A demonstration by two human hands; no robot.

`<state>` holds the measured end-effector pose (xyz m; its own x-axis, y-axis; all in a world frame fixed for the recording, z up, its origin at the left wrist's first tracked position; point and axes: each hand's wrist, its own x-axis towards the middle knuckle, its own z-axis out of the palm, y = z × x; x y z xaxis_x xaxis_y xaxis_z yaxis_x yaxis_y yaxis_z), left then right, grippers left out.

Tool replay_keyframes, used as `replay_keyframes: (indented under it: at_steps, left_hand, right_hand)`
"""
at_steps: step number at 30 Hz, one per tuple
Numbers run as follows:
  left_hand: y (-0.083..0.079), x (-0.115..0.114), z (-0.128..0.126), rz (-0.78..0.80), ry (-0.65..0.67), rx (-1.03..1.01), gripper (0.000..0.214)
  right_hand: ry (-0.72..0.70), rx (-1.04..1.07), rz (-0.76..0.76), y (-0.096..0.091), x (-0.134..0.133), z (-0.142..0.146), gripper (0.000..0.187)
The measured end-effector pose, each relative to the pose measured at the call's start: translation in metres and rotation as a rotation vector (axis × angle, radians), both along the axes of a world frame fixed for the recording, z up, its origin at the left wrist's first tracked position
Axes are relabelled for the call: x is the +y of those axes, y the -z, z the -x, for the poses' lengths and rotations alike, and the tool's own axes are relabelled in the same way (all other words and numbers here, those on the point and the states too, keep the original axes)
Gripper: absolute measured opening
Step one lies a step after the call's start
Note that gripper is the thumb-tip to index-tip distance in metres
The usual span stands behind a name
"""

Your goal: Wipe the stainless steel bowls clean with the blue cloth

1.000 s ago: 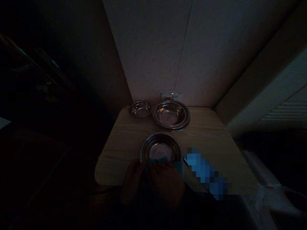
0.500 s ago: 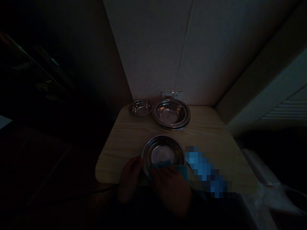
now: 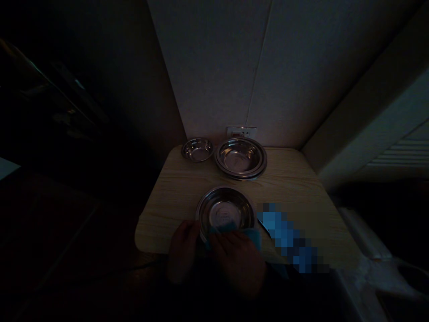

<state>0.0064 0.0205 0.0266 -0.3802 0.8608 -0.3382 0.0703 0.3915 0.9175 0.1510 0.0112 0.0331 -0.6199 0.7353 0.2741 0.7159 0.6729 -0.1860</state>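
A round stainless steel bowl (image 3: pixel 225 208) lies near the front of the small wooden table, its open side up. At its left rim, my left hand (image 3: pixel 183 243) has its fingers and thumb closed on the edge. My right hand (image 3: pixel 236 259) presses a blue cloth (image 3: pixel 253 237) against the near inner side and rim of this bowl. The cloth is partly covered by that hand, and its fingers lie close together over it. Dim light hides the detail of both hands.
Toward the wall stand a smaller steel bowl (image 3: pixel 197 150) and a stack of larger steel bowls (image 3: pixel 240 156). A pixelated blue object (image 3: pixel 284 235) lies at the table's right. Behind is a wall socket (image 3: pixel 241 132). The wooden tabletop (image 3: pixel 157 214) has rounded corners.
The view has shifted slightly. My right hand and the cloth have moved only a little at the near rim, while my left hand stays on the left rim.
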Motion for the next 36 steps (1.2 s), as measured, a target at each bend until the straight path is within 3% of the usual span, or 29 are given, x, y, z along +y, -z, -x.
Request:
replay_keyframes:
  at_steps: [5, 13, 20, 23, 30, 36]
  left_hand:
    - [-0.001, 0.002, -0.004, -0.006, 0.020, -0.030, 0.036]
    - [-0.003, 0.003, 0.002, -0.036, 0.035, 0.099, 0.031]
    - [-0.002, 0.003, 0.003, 0.012, 0.047, 0.037, 0.034]
    - [-0.003, 0.004, 0.002, 0.016, 0.035, 0.033, 0.036]
    - [-0.004, 0.000, 0.004, -0.030, 0.030, 0.162, 0.035]
    - [-0.002, -0.002, 0.003, 0.010, 0.012, 0.073, 0.035]
  right_hand:
    - [-0.070, 0.027, -0.111, 0.002, -0.005, -0.012, 0.021]
    - [0.058, 0.070, -0.150, 0.013, -0.009, 0.016, 0.026]
    - [-0.097, 0.157, -0.113, 0.003, -0.005, -0.023, 0.019]
    - [-0.042, 0.146, -0.051, 0.003, -0.006, -0.018, 0.017]
    - [0.184, 0.114, 0.069, 0.008, -0.011, 0.030, 0.012]
    - [0.144, 0.164, -0.023, 0.004, -0.016, 0.001, 0.013]
